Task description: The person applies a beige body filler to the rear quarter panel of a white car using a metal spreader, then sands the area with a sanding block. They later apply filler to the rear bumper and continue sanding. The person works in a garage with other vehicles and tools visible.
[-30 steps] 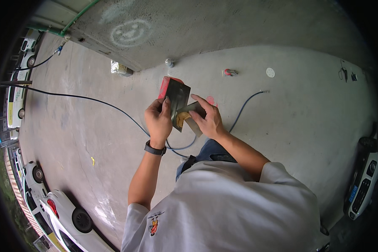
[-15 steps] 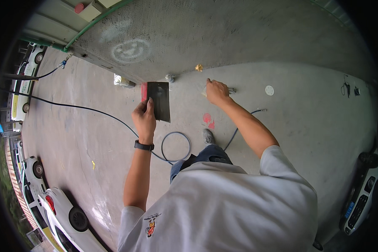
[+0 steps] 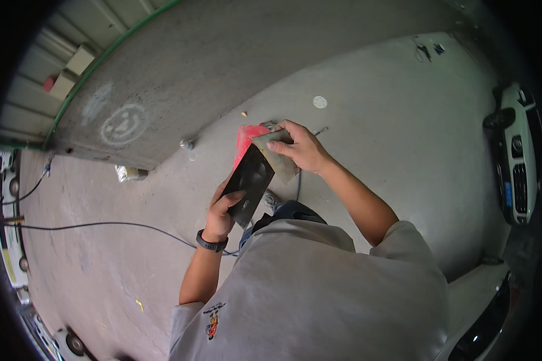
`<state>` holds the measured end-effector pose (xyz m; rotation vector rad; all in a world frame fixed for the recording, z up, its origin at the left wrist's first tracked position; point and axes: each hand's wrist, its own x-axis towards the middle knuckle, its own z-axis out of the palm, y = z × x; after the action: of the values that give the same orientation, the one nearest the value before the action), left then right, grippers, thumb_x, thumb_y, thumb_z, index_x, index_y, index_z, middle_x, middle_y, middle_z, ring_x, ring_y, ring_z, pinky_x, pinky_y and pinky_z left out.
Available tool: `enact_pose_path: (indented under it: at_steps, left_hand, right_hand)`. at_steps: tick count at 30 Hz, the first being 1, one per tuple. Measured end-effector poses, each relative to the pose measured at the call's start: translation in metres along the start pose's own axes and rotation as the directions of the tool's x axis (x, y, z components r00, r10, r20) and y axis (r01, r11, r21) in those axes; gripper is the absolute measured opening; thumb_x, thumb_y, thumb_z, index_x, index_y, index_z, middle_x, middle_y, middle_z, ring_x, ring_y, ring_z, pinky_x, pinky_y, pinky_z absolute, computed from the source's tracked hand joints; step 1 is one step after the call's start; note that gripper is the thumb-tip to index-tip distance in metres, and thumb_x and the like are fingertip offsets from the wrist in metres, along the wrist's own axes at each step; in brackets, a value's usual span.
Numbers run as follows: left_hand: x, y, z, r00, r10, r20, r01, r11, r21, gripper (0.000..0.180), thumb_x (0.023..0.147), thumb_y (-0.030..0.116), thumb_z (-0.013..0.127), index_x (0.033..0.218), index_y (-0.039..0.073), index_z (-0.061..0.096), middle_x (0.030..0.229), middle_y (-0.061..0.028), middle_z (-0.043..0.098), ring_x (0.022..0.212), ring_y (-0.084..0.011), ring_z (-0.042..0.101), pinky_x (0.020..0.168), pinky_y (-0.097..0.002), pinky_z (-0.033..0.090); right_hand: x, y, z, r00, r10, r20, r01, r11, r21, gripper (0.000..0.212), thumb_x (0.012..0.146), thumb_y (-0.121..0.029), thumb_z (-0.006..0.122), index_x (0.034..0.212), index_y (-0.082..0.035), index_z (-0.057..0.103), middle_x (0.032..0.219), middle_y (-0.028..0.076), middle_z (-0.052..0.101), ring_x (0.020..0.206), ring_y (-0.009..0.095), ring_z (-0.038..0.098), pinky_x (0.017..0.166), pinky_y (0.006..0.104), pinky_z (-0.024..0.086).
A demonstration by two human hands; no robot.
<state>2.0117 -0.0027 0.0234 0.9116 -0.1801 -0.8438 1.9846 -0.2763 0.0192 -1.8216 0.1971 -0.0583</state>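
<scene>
My left hand [image 3: 223,212] is closed on a dark rectangular plate [image 3: 251,183], thumb on its face and fingers behind, hidden. The plate tilts up to the right. Behind its upper edge shows a red flat area [image 3: 247,141]; I cannot tell whether it belongs to the plate or to a separate piece. My right hand [image 3: 301,146] pinches a thin grey scraper [image 3: 280,157] with pale smears, thumb on top. One corner of the scraper meets or overlaps the plate's upper end; whether they touch is unclear.
A dark hose [image 3: 114,225] runs across the concrete floor past my legs. By the grey wall [image 3: 180,78] stand a small bottle-like item [image 3: 186,144] and a silvery can [image 3: 129,174]. A white disc [image 3: 320,102] lies beyond my right hand. Parked cars [image 3: 515,153] line both sides.
My view has turned right. My right hand has come in with the scraper to the dark plate. My left hand has tilted the plate, its upper end now leaning right.
</scene>
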Motion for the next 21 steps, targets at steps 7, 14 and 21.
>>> enact_pose_path:
  at_steps: [7, 14, 21]
  left_hand:
    - [0.01, -0.077, 0.058, 0.884, -0.191, 0.426, 0.306, 0.927, -0.218, 0.069, 0.074, 0.007, 0.05, 0.141, -0.01, 0.054, 0.138, -0.0212, 0.062, 0.125, -0.0266, 0.059, 0.107, -0.032, 0.044]
    - [-0.011, -0.088, 0.145, 0.888, -0.238, 0.394, 0.262, 0.965, -0.009, 0.087, 0.071, 0.013, 0.049, 0.155, -0.01, 0.036, 0.159, -0.0217, 0.043, 0.148, -0.0319, 0.039, 0.126, -0.0402, 0.023]
    - [0.02, -0.117, 0.192, 0.938, -0.261, 0.23, 0.252, 0.965, 0.069, 0.067, 0.085, 0.019, 0.043, 0.146, -0.008, 0.046, 0.141, -0.0201, 0.058, 0.125, -0.0298, 0.058, 0.112, -0.038, 0.042]
  right_hand:
    - [-0.154, -0.034, -0.043, 0.915, 0.015, -0.404, -0.199, 0.886, -0.419, 0.039, 0.099, -0.031, 0.07, 0.113, -0.003, 0.047, 0.087, 0.021, 0.068, 0.079, 0.038, 0.068, 0.071, 0.045, 0.052]
    - [-0.212, -0.017, -0.045, 0.785, -0.024, -0.619, -0.188, 0.943, -0.275, 0.04, 0.095, -0.025, 0.075, 0.111, -0.004, 0.045, 0.079, 0.023, 0.067, 0.073, 0.045, 0.067, 0.065, 0.0498, 0.052]
    - [-0.227, 0.003, -0.055, 0.831, -0.179, -0.527, 0.076, 0.974, -0.212, 0.041, 0.09, -0.018, 0.078, 0.11, -0.002, 0.045, 0.078, 0.025, 0.066, 0.073, 0.048, 0.068, 0.062, 0.0493, 0.052]
